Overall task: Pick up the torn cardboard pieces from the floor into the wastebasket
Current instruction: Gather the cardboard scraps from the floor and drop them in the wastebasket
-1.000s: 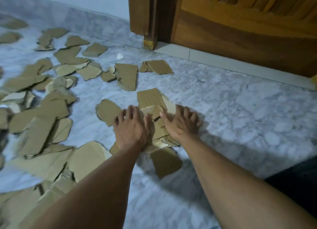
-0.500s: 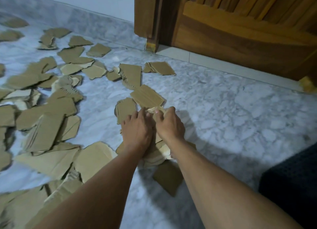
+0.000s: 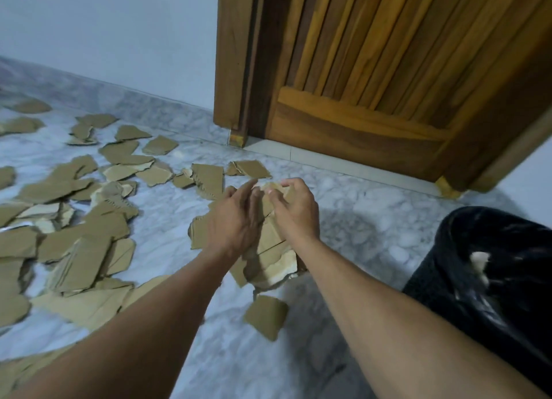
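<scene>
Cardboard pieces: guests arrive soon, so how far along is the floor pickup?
Done: little; only a pale scrap shows in the wastebasket. In hand: left hand and right hand hold a stack of pieces between them. Left: one loose piece below it and many scattered pieces to the left.

Left hand point(image 3: 236, 222), right hand point(image 3: 295, 216) on cardboard point(image 3: 271, 249)

The cardboard pieces point(image 3: 80, 249) to your left are matt brown board, ribbed where the corrugation shows, with paler, rough torn edges. Your floor point(image 3: 373, 219) is smooth grey-white marble with a soft sheen. The far door point(image 3: 373, 70) is varnished, grained wood. The black wastebasket point(image 3: 442, 279) at near right has a glossy plastic liner.
</scene>
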